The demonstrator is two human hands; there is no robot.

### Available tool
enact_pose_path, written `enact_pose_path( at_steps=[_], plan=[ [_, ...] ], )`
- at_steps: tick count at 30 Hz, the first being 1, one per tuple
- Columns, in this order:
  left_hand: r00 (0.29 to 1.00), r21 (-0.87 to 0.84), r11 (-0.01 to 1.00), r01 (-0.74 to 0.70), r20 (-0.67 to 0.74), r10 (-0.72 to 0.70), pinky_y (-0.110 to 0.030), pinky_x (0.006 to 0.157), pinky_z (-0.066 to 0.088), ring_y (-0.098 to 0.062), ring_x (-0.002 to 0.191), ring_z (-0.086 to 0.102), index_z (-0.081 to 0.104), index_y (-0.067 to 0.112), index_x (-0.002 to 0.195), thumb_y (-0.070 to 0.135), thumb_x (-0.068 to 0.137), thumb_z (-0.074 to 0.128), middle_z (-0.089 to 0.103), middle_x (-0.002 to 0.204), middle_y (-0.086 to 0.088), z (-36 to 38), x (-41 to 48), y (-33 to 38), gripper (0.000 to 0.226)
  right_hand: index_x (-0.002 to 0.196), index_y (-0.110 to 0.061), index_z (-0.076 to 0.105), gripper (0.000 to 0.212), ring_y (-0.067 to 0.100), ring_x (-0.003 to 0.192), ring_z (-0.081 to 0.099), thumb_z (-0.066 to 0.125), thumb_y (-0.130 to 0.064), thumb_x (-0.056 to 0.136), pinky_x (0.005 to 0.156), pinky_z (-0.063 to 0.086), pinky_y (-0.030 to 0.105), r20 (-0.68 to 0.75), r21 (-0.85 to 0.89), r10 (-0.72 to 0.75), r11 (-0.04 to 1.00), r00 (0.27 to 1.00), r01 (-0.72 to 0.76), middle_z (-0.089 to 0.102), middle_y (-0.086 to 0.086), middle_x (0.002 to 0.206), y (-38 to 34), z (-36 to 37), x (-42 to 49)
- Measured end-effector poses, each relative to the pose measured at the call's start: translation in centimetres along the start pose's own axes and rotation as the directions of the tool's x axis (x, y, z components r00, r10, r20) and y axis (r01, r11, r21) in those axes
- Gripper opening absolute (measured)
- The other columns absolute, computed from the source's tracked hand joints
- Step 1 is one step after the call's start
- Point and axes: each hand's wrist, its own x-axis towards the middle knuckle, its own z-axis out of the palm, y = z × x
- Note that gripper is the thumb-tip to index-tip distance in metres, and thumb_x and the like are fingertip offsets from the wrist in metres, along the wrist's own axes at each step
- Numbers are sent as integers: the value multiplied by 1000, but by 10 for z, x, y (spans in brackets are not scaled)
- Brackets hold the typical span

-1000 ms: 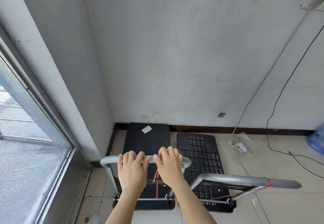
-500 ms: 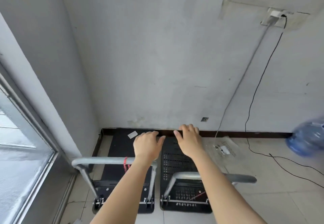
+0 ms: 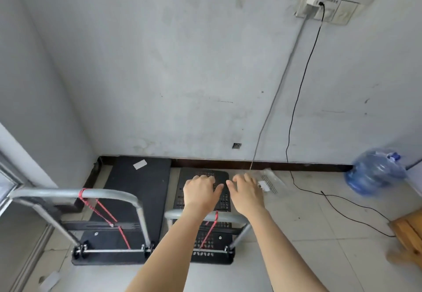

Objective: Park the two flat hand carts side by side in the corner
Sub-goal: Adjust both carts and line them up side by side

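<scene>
Two flat hand carts stood side by side in the corner, their far ends against the dark baseboard. One, the solid-deck cart, sat nearest the side wall, a white label on its deck and a red cord tied round its grey handle. Just to its right stood the perforated cart, a narrow strip of floor showing between the two. Both hands hovered above the perforated deck, beyond its handle: the left hand and right hand were palm down, fingers loosely spread, holding nothing. A black cable ran from a wall socket to the floor. Farther right lay a blue water jug.
</scene>
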Motion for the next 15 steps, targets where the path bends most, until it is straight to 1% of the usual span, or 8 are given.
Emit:
enact_pose_path(
  at_steps=[2, 4, 6, 8, 10, 12, 14, 15],
  plan=[
    [1000, 17, 1000, -9, 24, 9, -33, 80, 43, -19, 93, 59, 65, 20, 101, 53, 94, 34, 67, 96, 1, 24, -7, 14, 46, 119, -19, 51, 39, 24, 115, 42, 29, -43, 99, 93, 40, 39, 50, -17, 12, 1000, 999, -11, 51, 4, 123, 22, 21, -10],
    [999, 28, 1000, -14, 49, 12, -33, 79, 42, -20, 91, 58, 65, 19, 97, 52, 95, 32, 67, 93, 0, 46, -16, 25, 47, 115, -21, 52, 37, 24, 109, 45, 28, -44, 98, 88, 44, 42, 94, -19, 31, 999, 995, -29, 53, 4, 118, 40, 41, -18],
    [997, 30, 1000, -10, 77, 8, -33, 78, 42, -21, 90, 58, 65, 17, 93, 49, 95, 32, 66, 91, -1, 63, -25, 33, 46, 112, -21, 54, 37, 25, 104, 48, 28, -43, 98, 84, 47, 46, 108, -42, 37, 999, 993, -32, 54, 4, 113, 54, 58, -25],
    [996, 39, 999, -5, 89, 1, -33, 74, 41, -22, 85, 57, 63, 16, 85, 46, 96, 33, 65, 86, -1, 76, -32, 34, 44, 108, -20, 57, 38, 25, 102, 49, 27, -42, 98, 83, 47, 47, 99, -58, 35, 998, 995, -29, 56, 3, 109, 63, 72, -31],
    [998, 32, 999, -28, 65, 26, -33, 66, 41, -23, 70, 59, 62, 17, 71, 42, 95, 38, 63, 71, -1, 85, -35, 30, 43, 102, -18, 60, 44, 26, 96, 51, 24, -42, 98, 82, 45, 48, 60, -44, 35, 998, 998, -33, 60, 4, 102, 66, 82, -34],
    [1000, 47, 998, -30, 5, 30, -31, 56, 40, -21, 52, 56, 59, 19, 57, 41, 91, 44, 57, 55, 2, 96, -39, 23, 42, 90, -15, 64, 51, 28, 84, 54, 21, -42, 95, 75, 48, 49, -10, -9, 37, 999, 999, -37, 63, 6, 88, 63, 88, -37],
    [998, 63, 998, -23, -57, 27, -31, 54, 40, -19, 48, 53, 58, 22, 55, 42, 90, 42, 55, 52, 5, 104, -41, 20, 43, 74, -14, 63, 49, 28, 66, 55, 24, -39, 92, 60, 48, 41, -109, -2, -5, 1000, 994, 5, 62, 5, 70, 61, 92, -41],
    [996, 65, 997, -29, -84, 35, -31, 54, 40, -18, 48, 52, 57, 22, 55, 43, 90, 40, 55, 52, 5, 106, -42, 18, 44, 70, -15, 61, 46, 26, 60, 54, 27, -35, 91, 55, 43, 36, -163, -5, -26, 1000, 986, 25, 60, 4, 64, 61, 94, -43]
  ],
)
